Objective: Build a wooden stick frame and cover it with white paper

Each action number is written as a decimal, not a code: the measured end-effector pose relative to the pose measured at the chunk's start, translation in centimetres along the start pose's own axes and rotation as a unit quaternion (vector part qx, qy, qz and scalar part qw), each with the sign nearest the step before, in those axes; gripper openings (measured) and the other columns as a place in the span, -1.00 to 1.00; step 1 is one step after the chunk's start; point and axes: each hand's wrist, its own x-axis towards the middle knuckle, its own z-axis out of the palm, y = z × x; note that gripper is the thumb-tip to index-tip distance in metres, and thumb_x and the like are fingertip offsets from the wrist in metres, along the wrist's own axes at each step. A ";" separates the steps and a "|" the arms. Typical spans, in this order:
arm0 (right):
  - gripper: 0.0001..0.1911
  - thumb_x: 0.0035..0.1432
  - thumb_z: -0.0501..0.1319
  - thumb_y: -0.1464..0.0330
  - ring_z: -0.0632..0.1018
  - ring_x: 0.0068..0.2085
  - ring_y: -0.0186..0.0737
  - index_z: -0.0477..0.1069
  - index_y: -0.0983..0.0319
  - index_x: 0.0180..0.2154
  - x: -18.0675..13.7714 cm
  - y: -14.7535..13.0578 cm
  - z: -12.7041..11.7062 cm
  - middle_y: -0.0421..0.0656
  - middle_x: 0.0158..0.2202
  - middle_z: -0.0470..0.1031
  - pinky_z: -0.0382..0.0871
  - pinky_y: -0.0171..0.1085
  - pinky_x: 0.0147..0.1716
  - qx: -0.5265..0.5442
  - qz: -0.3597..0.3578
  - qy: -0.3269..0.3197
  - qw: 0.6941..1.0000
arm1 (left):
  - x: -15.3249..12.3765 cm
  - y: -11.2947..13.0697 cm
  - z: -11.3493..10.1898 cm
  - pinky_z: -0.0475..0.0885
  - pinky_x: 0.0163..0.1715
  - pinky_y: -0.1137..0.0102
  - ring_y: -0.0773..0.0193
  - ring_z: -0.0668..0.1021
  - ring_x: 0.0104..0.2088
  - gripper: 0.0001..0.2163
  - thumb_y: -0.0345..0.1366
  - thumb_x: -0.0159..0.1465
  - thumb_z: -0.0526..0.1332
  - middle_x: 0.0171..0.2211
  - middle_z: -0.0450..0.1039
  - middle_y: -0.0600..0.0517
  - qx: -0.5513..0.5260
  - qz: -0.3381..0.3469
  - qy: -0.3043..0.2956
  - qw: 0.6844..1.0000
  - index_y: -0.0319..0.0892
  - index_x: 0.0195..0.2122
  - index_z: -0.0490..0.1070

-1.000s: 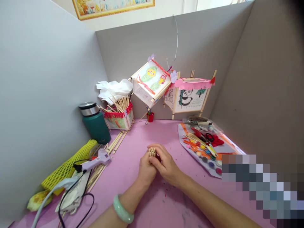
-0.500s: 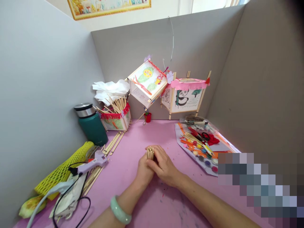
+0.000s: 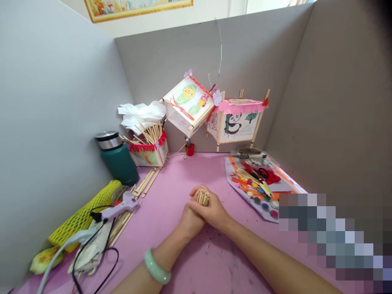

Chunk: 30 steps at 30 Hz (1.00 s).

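Observation:
A bundle of thin wooden sticks [image 3: 203,199] stands end-on between my hands, its pale tips showing at the top. My left hand [image 3: 191,219] is closed around it from the left, with most of its fingers hidden. From the other side my right hand [image 3: 216,213] wraps over both the bundle and the left hand, thumb laid across the front. The lower part of the bundle is out of sight inside my grip. Both hands are just above the pink tabletop [image 3: 180,175], and a pale green bangle [image 3: 157,267] circles my left wrist.
On the left are a glue gun [image 3: 121,210] with cords, a yellow mesh sleeve [image 3: 88,216], a green bottle [image 3: 118,161] and a paper-sided box of sticks [image 3: 150,155]. Behind are a tilted paper lantern [image 3: 190,104] and a panda lantern [image 3: 239,124]. Paint pots [image 3: 265,206] lie right.
My clasped hands have shifted slightly right with the stick bundle, and the right hand now wraps further around it. The view has moved a little.

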 end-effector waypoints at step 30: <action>-0.84 0.17 0.16 0.38 0.50 -0.35 -0.31 0.53 0.18 -0.30 1.5 -2.3 8.7 -0.15 -0.34 0.49 0.35 -0.34 -0.30 -0.094 -0.203 -0.054 0.973 | -11.1 3.8 -18.6 0.23 -0.16 0.09 -0.05 0.41 -0.16 -0.81 -0.30 0.24 0.10 -0.28 0.49 -0.10 0.687 -0.067 0.076 0.720 -0.17 -0.32 0.50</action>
